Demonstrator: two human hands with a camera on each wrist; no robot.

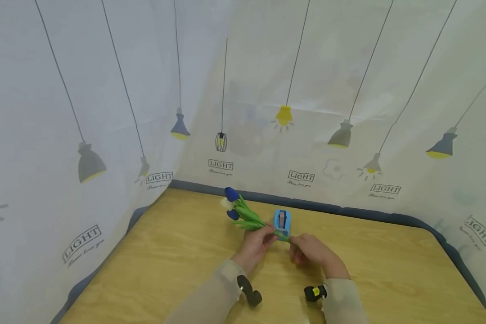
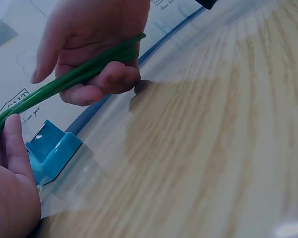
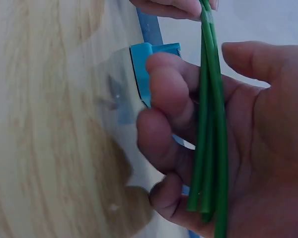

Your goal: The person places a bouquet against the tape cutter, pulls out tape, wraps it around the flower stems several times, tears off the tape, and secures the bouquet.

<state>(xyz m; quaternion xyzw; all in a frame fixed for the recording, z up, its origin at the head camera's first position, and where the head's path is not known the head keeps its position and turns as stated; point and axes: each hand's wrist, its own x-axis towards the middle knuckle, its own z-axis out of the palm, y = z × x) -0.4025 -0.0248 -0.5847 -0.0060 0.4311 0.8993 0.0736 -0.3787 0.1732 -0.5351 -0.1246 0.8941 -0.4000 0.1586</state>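
Note:
A bunch of tulips (image 1: 243, 211) with blue and white heads slants up to the left in the head view. My left hand (image 1: 255, 245) pinches its green stems partway down. Lower on the stems, my right hand (image 1: 312, 249) has its fingers loosely curled around them; in the right wrist view the stems (image 3: 208, 124) cross its palm, with the thumb apart. A pale glossy patch shows on the stems near the left fingers. Just beyond the hands, a blue tape dispenser (image 1: 282, 220) stands on the table, its toothed edge (image 2: 38, 133) visible in the left wrist view.
The wooden table (image 1: 389, 261) has a dark blue padded edge (image 1: 316, 205) at the back and sides. Behind it hangs a pale curtain (image 1: 259, 81) printed with lamps. Black wrist straps (image 1: 249, 291) sit at both sleeves.

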